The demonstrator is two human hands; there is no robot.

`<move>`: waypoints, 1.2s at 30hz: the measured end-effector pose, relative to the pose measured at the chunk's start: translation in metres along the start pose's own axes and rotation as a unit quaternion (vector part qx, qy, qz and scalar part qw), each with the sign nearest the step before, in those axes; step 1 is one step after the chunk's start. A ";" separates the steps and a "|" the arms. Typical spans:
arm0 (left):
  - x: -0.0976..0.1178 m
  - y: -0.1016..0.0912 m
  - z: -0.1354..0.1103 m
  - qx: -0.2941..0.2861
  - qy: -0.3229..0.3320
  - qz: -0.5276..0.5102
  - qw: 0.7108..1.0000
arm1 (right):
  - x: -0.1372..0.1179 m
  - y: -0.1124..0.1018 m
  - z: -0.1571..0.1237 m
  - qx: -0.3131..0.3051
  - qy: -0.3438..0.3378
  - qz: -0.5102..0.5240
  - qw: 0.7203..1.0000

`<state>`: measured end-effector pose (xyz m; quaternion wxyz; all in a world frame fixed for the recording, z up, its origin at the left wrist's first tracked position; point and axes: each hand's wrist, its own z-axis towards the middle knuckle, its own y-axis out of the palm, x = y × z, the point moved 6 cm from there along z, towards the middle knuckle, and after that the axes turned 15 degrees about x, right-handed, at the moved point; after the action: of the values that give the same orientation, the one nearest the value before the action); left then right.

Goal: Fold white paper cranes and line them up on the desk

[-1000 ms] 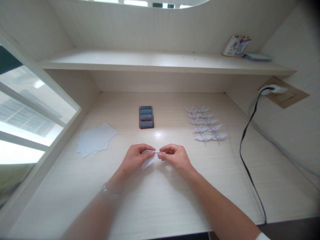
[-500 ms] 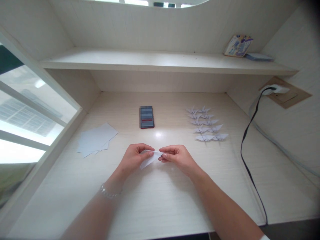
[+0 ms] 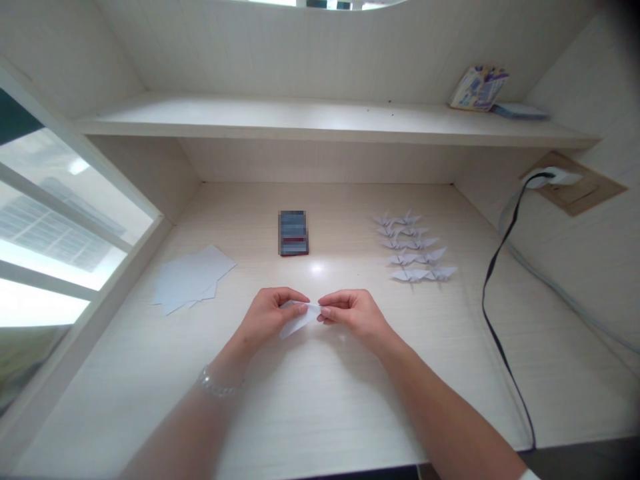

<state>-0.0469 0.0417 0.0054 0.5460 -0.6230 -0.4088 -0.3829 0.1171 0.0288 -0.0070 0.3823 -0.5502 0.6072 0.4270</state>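
Note:
Both hands meet over the middle of the pale wooden desk [image 3: 320, 400]. My left hand [image 3: 270, 315] and my right hand [image 3: 353, 313] each pinch one end of a small folded white paper piece [image 3: 299, 317], held just above the desk surface. Fingers of both hands are curled closed on the paper. A thin bracelet sits on my left wrist. To the right, several finished white paper cranes [image 3: 413, 247] lie in rows on the desk. A loose stack of white paper sheets [image 3: 191, 277] lies to the left.
A small dark phone-like object [image 3: 293, 233] lies behind the hands. A black cable [image 3: 493, 293] runs from a wall socket [image 3: 555, 179] down across the desk's right side. A shelf above carries a small printed packet [image 3: 477, 87]. A window frame borders the left.
The hands have barely moved; the right fingers have slid slightly along the paper's edge toward the left hand, and the view has shifted a little.

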 end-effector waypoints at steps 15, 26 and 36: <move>0.002 0.004 -0.001 -0.012 0.006 0.006 1.000 | 0.001 0.002 0.000 -0.027 -0.005 -0.027 0.999; 0.004 0.010 -0.002 -0.021 0.008 0.006 1.000 | 0.006 0.011 -0.002 -0.029 -0.025 -0.055 0.998; 0.004 0.011 -0.004 -0.025 -0.002 0.005 1.000 | 0.004 0.011 -0.004 -0.026 -0.014 -0.069 0.997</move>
<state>-0.0358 0.0376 0.0056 0.5316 -0.6393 -0.3972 -0.3883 0.1061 0.0237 -0.0080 0.4045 -0.5946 0.5513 0.4231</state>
